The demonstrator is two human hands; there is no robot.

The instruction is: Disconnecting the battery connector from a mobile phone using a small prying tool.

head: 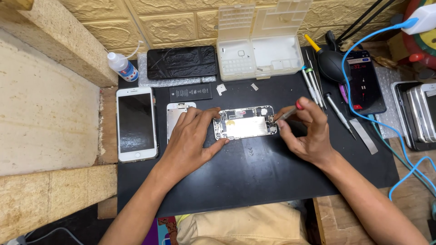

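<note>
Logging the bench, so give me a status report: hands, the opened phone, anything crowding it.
Left hand steadies opened phone. Right hand holds screwdriver at its right end. Loose battery and white phone lie clear.

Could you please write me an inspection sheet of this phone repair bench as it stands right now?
Surface: black work mat on a wooden bench, stone-pattern wall behind.
Job's things: opened phone chassis lying flat mid-mat; screwdriver with its tip at the chassis's right end.
Clutter: white phone face up at left; dark screen panel; black battery; clear parts box open; small white bottle; spare screwdrivers; black air blower; metal spudger.
Hands: left hand pressing the chassis's left end; right hand gripping the screwdriver.
Cables: blue cable crossing a lit phone at right.
Surroundings: stacked phones at far right.
</note>
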